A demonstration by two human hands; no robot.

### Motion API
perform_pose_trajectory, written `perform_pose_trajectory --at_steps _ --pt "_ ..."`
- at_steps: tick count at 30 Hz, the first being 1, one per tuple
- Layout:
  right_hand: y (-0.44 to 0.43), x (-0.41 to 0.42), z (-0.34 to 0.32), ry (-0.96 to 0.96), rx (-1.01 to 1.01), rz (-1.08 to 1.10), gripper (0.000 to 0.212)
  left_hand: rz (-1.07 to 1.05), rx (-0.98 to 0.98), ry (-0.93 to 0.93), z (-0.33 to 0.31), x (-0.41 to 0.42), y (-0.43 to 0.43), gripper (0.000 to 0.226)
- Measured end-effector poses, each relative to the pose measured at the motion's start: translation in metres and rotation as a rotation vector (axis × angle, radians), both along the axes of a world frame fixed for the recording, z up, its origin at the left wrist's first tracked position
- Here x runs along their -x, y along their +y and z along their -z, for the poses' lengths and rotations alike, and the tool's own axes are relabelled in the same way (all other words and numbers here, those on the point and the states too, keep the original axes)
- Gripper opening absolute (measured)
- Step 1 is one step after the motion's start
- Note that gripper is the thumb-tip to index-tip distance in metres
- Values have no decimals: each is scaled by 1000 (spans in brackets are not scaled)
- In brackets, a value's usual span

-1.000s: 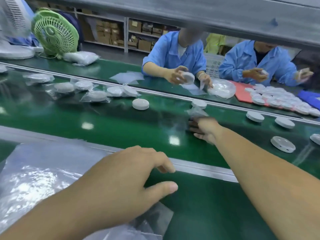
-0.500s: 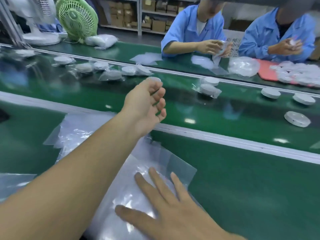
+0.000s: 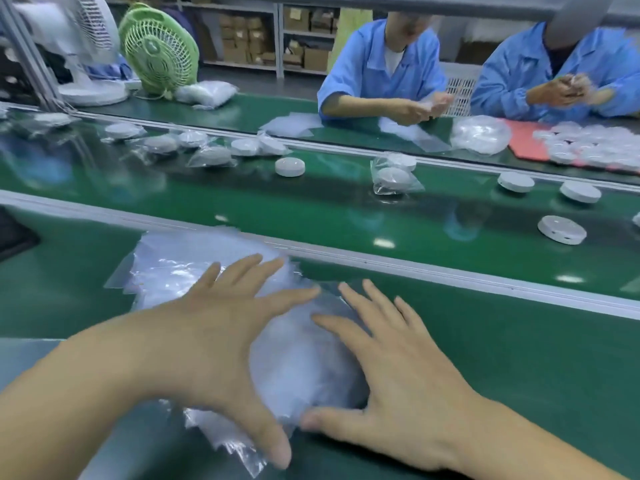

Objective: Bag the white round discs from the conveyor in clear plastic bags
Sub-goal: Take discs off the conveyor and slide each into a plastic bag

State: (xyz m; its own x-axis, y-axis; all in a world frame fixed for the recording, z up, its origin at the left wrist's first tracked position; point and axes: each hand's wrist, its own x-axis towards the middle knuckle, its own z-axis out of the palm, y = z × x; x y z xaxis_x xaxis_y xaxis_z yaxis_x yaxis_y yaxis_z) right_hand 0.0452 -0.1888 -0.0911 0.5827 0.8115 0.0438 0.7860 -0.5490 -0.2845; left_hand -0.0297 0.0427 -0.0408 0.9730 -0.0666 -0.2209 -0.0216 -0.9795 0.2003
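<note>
A pile of clear plastic bags [image 3: 180, 268] lies on the green bench in front of me. My left hand [image 3: 221, 341] rests flat on the pile with fingers spread. My right hand [image 3: 398, 368] lies flat on the pile's right edge, fingers apart. Neither hand holds anything. On the moving belt beyond the rail sit bare white round discs: one [image 3: 290, 166] at the middle, one [image 3: 561, 229] at the right, two more [image 3: 515, 181] behind it. A bagged disc [image 3: 393, 177] lies mid-belt, and several bagged discs [image 3: 207, 155] drift at the left.
A metal rail [image 3: 415, 268] separates my bench from the belt. Across the belt two people in blue coats handle discs and bags. A red tray [image 3: 523, 140] with several discs sits at the far right. A green fan [image 3: 157, 46] and a white fan stand far left.
My right hand came back from the belt, leaving a bagged disc there, and settled on the bag pile. My left hand reached toward the belt, then dropped flat onto the pile.
</note>
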Motion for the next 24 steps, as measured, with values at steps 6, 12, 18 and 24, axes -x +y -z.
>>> perform_pose_trajectory --at_steps 6,12,18,24 --pt "8 -10 9 69 137 -54 77 -155 -70 28 44 20 13 132" --pt "33 -22 11 138 -52 -119 77 -123 -67 -86 26 -2 30 117" --pt "-44 -95 -5 87 -581 388 32 144 -91 -297 19 -63 -14 51" --pt "-148 -214 -13 -63 -178 851 41 251 -25 -301 32 -90 -55 28"
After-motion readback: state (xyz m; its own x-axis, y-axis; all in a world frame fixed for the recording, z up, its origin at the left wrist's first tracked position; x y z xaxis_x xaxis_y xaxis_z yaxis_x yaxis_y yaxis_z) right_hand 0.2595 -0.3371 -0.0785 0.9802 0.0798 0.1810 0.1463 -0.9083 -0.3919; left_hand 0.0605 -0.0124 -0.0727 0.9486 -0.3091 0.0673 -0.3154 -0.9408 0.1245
